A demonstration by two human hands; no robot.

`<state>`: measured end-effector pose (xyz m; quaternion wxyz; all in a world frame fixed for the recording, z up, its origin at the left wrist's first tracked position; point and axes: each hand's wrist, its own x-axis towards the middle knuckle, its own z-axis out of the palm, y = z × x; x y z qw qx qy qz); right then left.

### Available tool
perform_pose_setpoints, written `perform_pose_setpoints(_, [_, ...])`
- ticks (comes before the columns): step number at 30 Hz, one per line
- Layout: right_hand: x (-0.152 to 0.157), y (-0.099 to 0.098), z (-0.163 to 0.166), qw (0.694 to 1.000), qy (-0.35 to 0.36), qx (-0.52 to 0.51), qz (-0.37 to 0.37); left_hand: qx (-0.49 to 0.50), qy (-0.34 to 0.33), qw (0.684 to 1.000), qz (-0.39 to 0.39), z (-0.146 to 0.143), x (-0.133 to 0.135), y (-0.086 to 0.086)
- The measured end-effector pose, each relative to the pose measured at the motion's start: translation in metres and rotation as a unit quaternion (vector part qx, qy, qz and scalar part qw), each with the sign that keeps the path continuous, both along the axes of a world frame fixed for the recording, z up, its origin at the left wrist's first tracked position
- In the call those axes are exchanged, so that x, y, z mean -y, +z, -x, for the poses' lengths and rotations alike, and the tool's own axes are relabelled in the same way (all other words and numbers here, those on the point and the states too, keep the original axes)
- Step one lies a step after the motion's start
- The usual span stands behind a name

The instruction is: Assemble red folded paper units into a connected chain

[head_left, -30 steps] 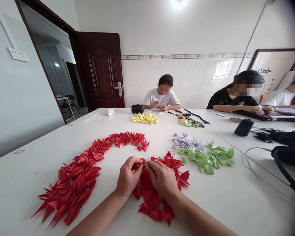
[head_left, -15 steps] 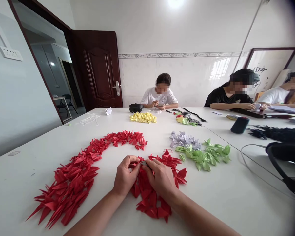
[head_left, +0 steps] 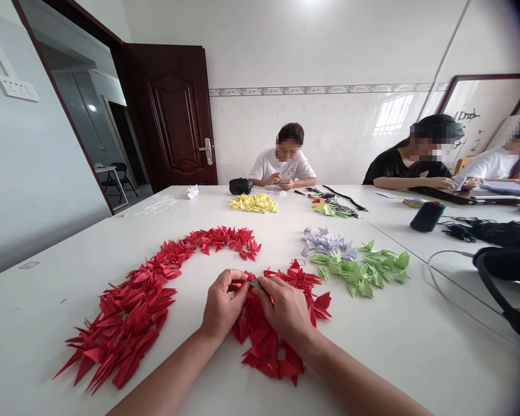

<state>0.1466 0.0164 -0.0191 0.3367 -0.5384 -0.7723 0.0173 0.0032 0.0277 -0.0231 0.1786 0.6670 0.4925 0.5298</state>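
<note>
Close together over a heap of red folded paper cranes [head_left: 268,352], my two hands meet at a small grey piece of paper [head_left: 253,283]. My left hand [head_left: 224,303] is closed, thumb and forefinger pinching at the paper's left edge. From the right, my right hand [head_left: 286,309] grips it with the thumb below and the fingers bent over the top. Fingertips hide most of the paper's shape. Red cranes lie under and around both hands. A long curved band of red cranes [head_left: 143,297] stretches out left of my left hand.
Green cranes [head_left: 364,268] and pale lilac cranes [head_left: 327,242] lie right of the heap; yellow ones [head_left: 254,203] lie farther back. A dark thread spool [head_left: 427,216] and black headset [head_left: 507,289] with a cable are at right. Several people sit across the table [head_left: 69,312].
My view has shifted slightly, so everything sits a little higher and farther right. Both hands keep nearly the same grip on the grey paper.
</note>
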Motion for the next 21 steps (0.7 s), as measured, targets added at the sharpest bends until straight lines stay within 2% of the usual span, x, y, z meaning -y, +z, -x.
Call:
perform_pose_setpoints(14, [-0.0013, -0.0030, -0.0014, 1.000, -0.005, 0.000, 0.000, 0.005, -0.010, 1.000, 0.013, -0.0007, 0.0014, 0.0019])
perform_pose_setpoints(21, [-0.0001, -0.0027, -0.0010, 1.000, 0.001, -0.015, -0.008, 0.044, 0.015, 0.998, 0.036, 0.0025, -0.0011, 0.0028])
